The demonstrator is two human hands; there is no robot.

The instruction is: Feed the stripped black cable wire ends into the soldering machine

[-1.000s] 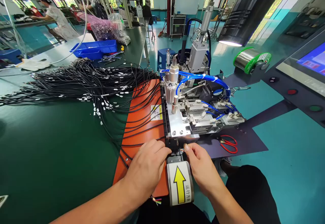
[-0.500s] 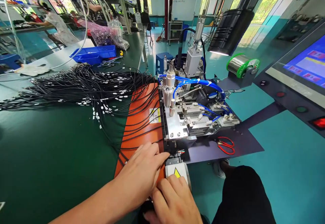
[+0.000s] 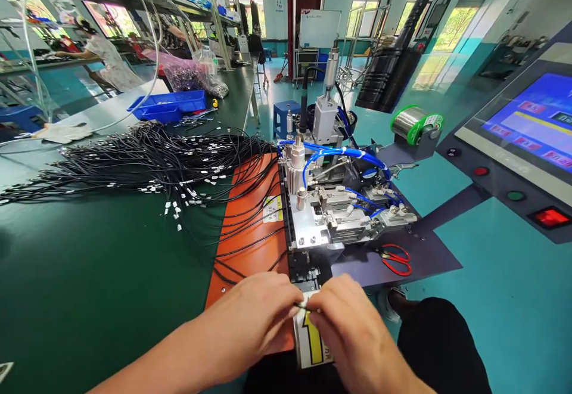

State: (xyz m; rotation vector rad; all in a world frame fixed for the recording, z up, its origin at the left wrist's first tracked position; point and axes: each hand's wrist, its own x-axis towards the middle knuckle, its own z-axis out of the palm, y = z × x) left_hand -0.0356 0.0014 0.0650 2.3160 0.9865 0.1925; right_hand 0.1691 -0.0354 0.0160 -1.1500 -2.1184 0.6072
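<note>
Above the near end of the machine, my left hand [image 3: 263, 304] and my right hand [image 3: 355, 325] almost meet, fingertips pinched on a short stretch of thin black cable [image 3: 302, 307]. The rest of that cable is hidden by my fingers. Just beyond my fingertips sits a small black fixture [image 3: 308, 276] on the machine. Under my hands is a white cover [image 3: 305, 349] with a yellow arrow label. Several black cables [image 3: 252, 240] lie across the orange panel [image 3: 241, 206] to the left of the metal soldering machine [image 3: 339, 215].
A big heap of black cables [image 3: 147, 155] with white ends covers the green bench [image 3: 89, 263]. Red-handled scissors [image 3: 397, 261] lie on the right plate. A solder spool [image 3: 413, 124], a lamp [image 3: 379, 81] and a control screen [image 3: 536, 114] stand at right. Blue trays [image 3: 170, 105] are behind.
My left hand has drawn back from the fixture, where coloured wire ends showed. My right hand has risen and moved right, now pinching the cable opposite the left. The view has shifted slightly.
</note>
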